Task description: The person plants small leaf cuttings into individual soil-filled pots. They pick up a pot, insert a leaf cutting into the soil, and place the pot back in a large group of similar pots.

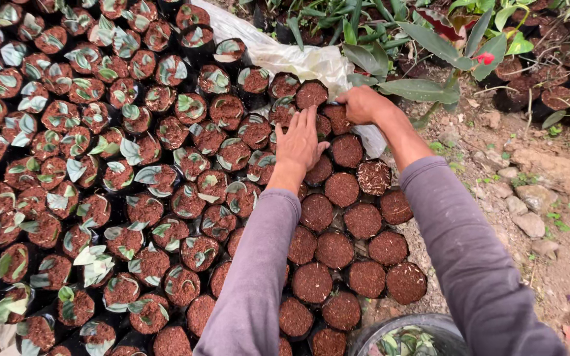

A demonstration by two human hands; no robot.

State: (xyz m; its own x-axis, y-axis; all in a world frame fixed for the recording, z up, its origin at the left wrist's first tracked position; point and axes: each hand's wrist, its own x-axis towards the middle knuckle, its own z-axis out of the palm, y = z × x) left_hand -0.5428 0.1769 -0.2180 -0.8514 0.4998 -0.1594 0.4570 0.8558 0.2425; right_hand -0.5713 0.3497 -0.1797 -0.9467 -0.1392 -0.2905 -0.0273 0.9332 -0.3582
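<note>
Many small black nursery bags filled with reddish-brown soil stand packed together on the ground. Most on the left hold a pale green cutting [147, 175]; those on the right hold soil only [335, 249]. My left hand [300, 141] lies flat, fingers together, on the bags near the far end of the rows. My right hand [361, 104] is closed around the rim of a soil-filled bag [311, 94] at the far edge, next to a sheet of clear plastic [298, 56]. Both arms wear grey-purple sleeves.
A round black container [406, 336] with green cuttings sits at the bottom, near my right elbow. Bare dirt with stones [530, 224] runs along the right. Leafy plants and a red flower [486, 58] grow at the top right, with more dark pots behind.
</note>
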